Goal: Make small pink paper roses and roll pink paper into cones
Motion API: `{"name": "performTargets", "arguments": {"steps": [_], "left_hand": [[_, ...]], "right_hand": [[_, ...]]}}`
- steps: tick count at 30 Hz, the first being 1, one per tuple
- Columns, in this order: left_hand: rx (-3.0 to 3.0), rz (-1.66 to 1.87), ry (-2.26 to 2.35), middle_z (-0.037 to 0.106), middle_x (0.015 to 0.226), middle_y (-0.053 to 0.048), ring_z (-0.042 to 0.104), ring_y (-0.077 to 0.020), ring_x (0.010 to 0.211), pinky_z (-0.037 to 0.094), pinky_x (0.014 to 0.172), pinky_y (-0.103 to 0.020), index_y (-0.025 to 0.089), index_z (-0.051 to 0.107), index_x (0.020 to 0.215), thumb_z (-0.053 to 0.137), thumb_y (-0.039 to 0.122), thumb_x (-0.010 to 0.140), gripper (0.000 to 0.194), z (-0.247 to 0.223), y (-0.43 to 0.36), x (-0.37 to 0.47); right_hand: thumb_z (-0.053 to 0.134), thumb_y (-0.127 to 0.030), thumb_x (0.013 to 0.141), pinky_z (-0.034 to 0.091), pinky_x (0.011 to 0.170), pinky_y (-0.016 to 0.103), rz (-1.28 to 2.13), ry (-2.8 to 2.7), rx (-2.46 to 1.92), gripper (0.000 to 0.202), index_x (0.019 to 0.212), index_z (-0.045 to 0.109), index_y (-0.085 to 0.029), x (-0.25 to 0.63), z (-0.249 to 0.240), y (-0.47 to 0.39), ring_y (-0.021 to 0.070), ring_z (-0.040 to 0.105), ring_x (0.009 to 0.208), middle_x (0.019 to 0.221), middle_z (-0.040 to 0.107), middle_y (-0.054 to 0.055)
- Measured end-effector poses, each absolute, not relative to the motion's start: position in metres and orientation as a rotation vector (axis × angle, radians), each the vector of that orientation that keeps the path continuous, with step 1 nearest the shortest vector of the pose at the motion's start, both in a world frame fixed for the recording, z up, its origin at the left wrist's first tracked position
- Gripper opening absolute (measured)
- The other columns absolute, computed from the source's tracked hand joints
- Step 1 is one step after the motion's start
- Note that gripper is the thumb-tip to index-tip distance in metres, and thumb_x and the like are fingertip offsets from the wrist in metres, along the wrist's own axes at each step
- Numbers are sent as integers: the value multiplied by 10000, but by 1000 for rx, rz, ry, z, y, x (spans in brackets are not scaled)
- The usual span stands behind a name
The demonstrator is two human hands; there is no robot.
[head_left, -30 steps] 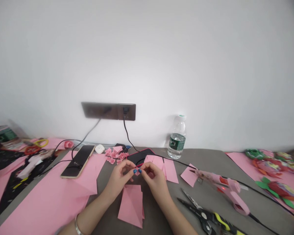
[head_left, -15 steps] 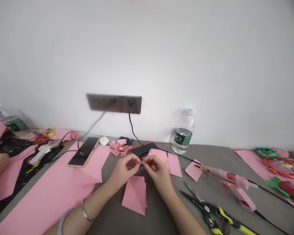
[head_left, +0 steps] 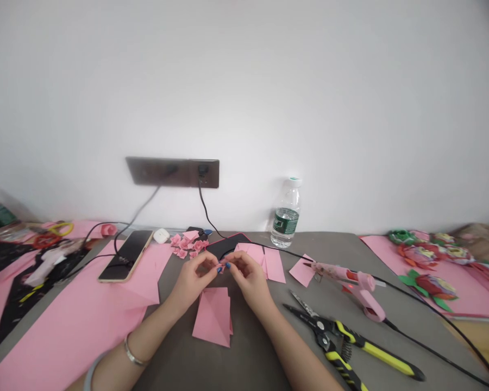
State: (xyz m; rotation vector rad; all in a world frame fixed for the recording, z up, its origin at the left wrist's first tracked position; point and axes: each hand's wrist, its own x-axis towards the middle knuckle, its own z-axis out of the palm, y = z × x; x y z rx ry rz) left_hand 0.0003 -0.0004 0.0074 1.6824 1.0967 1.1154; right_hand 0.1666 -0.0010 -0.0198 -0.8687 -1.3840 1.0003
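The thumb nails are blue; a shiny silver bracelet circles the left arm, lower left of the frame; a pale grey band is further up.

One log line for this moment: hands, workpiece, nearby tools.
Left hand: pinching small pink paper | Right hand: pinching same piece | Nearer wearer: pink sheets | Right side: pliers, glue gun

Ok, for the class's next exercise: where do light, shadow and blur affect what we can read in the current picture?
Head view: the wall glows brightest around its middle and dims toward the corners; a soft shadow lies just left of the standing bottle; the paper flowers at right look smeared; the pink paper between the fingertips is too small to read clearly.
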Motion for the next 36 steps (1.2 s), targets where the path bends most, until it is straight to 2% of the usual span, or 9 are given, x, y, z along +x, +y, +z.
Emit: {"name": "performTargets", "arguments": {"steps": [4,11,16,25,36], "left_hand": [[1651,1156,1083,589,755,3,571,-147,695,461,561,-211,200,611,775,640,296,799,103,6,1,-1],[1585,1195,1079,558,765,4,545,-138,670,454,504,-191,196,595,777,653,363,822,182,3,1,0],[1530,1204,1083,561,775,1,551,-142,685,480,512,-194,193,597,783,651,365,815,183,2,-1,3],[1516,1209,1074,576,767,6,534,-121,633,471,509,-189,190,615,787,667,356,803,174,3,-2,4],[1564,1216,1059,599,797,-12,564,-148,704,465,547,-205,195,641,793,687,370,810,182,-1,0,3]], "right_hand": [[596,-315,871,550,775,346,988,-1395,-851,172,994,670,-219,166,-18,-2,212,687,866,929,729,69],[648,-229,804,508,728,324,976,-1406,-862,130,904,730,-225,166,-13,-2,202,652,818,882,723,53],[727,-239,748,500,718,316,996,-1376,-885,154,901,729,-224,164,-14,-2,204,661,810,875,726,42],[722,-271,753,526,705,322,1054,-1312,-917,127,862,743,-208,165,-17,-1,213,688,785,854,759,59],[723,-315,774,482,658,305,1000,-1321,-937,97,758,725,-219,167,-17,1,207,649,772,800,720,48]]}}
